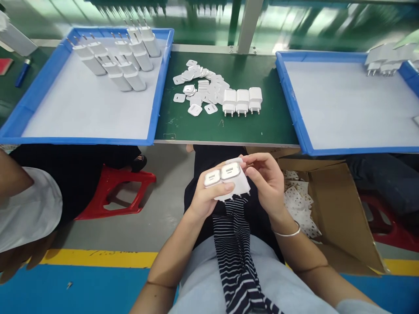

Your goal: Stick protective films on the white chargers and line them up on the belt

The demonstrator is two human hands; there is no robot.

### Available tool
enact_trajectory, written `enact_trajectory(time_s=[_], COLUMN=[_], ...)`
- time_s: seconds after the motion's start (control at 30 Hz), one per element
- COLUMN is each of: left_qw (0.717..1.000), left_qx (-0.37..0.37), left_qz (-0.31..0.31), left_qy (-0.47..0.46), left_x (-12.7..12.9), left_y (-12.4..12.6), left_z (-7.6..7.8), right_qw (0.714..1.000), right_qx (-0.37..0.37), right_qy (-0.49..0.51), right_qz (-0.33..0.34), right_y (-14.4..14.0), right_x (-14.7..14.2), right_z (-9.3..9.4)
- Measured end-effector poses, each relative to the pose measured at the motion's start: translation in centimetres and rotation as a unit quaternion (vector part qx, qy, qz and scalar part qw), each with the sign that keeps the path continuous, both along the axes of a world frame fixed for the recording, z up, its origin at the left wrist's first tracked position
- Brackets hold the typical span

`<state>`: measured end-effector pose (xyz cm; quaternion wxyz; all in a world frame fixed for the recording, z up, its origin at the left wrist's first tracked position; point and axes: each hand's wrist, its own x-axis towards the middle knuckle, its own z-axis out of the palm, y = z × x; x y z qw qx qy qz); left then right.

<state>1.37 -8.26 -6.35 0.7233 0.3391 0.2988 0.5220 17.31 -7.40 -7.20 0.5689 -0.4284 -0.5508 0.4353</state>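
Above my lap, my left hand (209, 194) is closed around white plug-in chargers (240, 183), held side by side with their pins pointing down and to the right. Two of their end faces, each with a slot, face up. A small white cover plate (234, 161) shows at their far edge, tilted. The fingertips of my right hand (266, 179) meet the right end of this plate; its thumb is bent beside the chargers. Ahead on the green bench lies a loose pile of similar white cover plates (214, 89), and three white chargers (242, 102) stand in a row beside it.
A blue-rimmed tray (150, 126) at left holds several chargers, pins up. Another blue-rimmed tray (299, 126) at right has chargers in its far corner. A cardboard box (343, 209) stands by my right arm. A person in white (39, 196) sits left, near a red stool (121, 192).
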Motion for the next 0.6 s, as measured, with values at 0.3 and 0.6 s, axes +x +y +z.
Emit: enact_trajectory(time_s=[0.3, 0.6], left_qw=[0.987, 0.997], left_qx=[-0.146, -0.047], left_qz=[-0.035, -0.060], left_qy=[-0.061, -0.034], left_x=[-0.7, -0.7], left_y=[-0.3, -0.3], left_z=[-1.0, -1.3], right_qw=[0.981, 0.998], right_qx=[-0.121, -0.042], right_qy=[0.083, -0.042], right_qz=[0.124, 0.001], right_y=[1.4, -0.2], right_x=[0.8, 0.9], right_z=[0.8, 0.3])
